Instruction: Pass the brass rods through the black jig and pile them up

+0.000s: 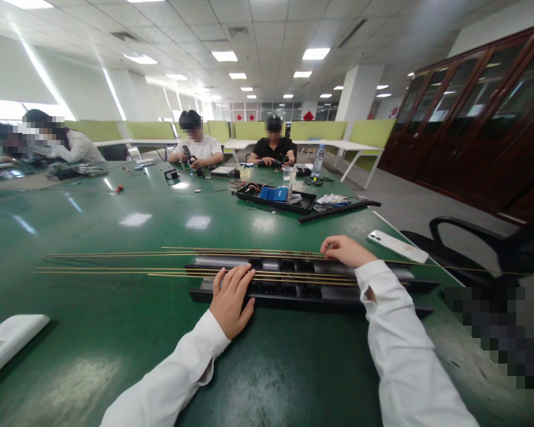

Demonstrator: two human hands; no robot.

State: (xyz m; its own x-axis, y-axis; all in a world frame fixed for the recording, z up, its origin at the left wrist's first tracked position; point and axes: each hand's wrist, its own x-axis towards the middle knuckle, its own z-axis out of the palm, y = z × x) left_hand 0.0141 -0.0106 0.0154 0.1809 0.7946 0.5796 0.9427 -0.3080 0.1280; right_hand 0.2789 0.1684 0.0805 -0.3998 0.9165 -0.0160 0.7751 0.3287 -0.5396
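Two long black channel-shaped pieces (338, 301) lie side by side across the green table in front of me. Thin brass-coloured rods (115, 271) run lengthwise over them and stick out far to the left. My left hand (232, 302) rests on the near channel and its rods, fingers stretched out and palm down. At the far channel, my right hand (345, 250) has its fingers curled in a pinch on one of the thin rods; a long rod (449, 267) reaches out to the right past the wrist. The fingertips' exact hold is partly hidden.
A white phone (398, 246) lies near the table's right edge. Farther back are a black tray (300, 204) holding a blue finned block (273, 194), a black strip (338, 212) and a water bottle (319, 160). Several people sit across the table. A white object (13, 341) lies at left.
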